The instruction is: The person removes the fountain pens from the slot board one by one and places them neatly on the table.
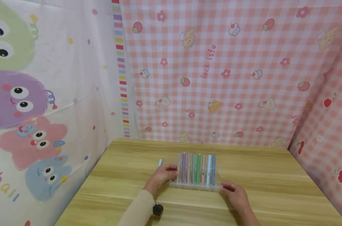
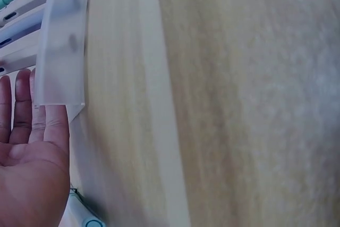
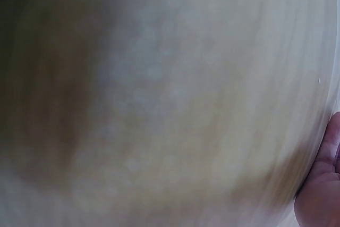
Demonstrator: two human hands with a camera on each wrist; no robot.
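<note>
The hands are apart, one at each end of the pen holder (image 1: 194,187): the left hand (image 1: 163,174) touches its left end with nearly straight fingers, while the right hand (image 1: 236,195) meets the near right corner, though whether it pinches there cannot be told. The step in hand looks like steadying or squaring the holder on the table (image 1: 272,179); the next move probably calls for light, even pressure, so the row stays in order. The holder is clear, slightly frosted plastic with a straight front strip. Eight slim, smooth pens (image 1: 198,169) stand side by side in it, pink, purple, green and blue. Past the left hand lies a light-blue pen (image 1: 160,162). The table has streaky wood grain; behind it hangs creased, checked pink cloth (image 1: 244,62).
</note>
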